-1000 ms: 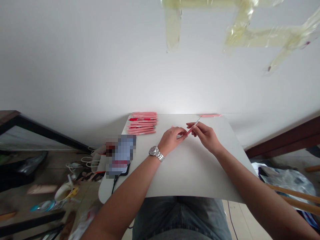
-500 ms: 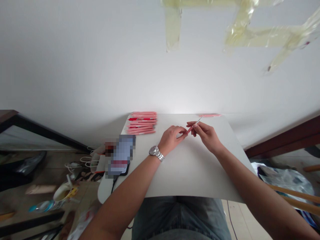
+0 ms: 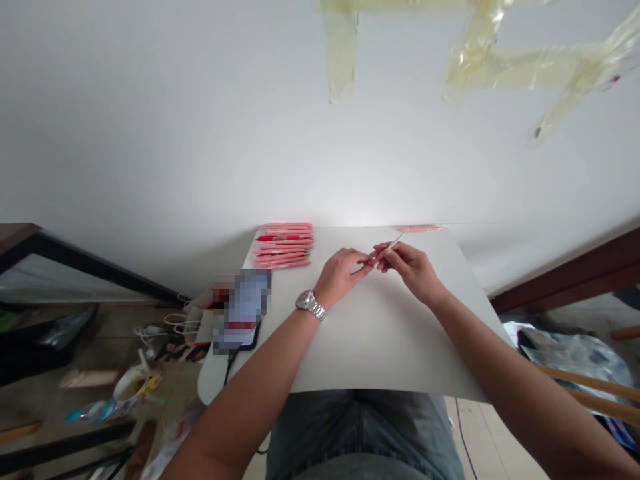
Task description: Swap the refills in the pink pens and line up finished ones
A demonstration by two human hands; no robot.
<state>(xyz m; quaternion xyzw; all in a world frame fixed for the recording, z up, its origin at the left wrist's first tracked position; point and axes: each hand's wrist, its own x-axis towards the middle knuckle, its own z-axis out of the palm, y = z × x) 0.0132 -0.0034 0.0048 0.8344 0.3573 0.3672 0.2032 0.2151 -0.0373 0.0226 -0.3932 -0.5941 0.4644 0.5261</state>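
Above the middle of the white table [image 3: 380, 347], my right hand [image 3: 411, 267] pinches a pen [image 3: 399, 239]. The pen slants, with a thin whitish rod like a refill pointing up to the right and a pink part low among my fingers. My left hand [image 3: 343, 273], a metal watch [image 3: 311, 304] on its wrist, has thumb and forefinger closed at the pen's lower end. Some of that end is hidden by fingertips. Beyond my right hand, pink pen parts [image 3: 425, 229] lie along the wall. A row of pink and red pens [image 3: 284, 245] lies at the back left.
A phone [image 3: 245, 307] with a cable lies on the table's left edge. The white wall [image 3: 320, 147] rises right behind the table. Cables, a cup [image 3: 131, 383] and a bottle [image 3: 93, 411] are at the lower left. A plastic bag [image 3: 580, 357] is at the right.
My fingertips have drawn slightly closer at the pen's lower end, and less of its pink part shows. The rod still points up to the right. The pens on the table have not moved.
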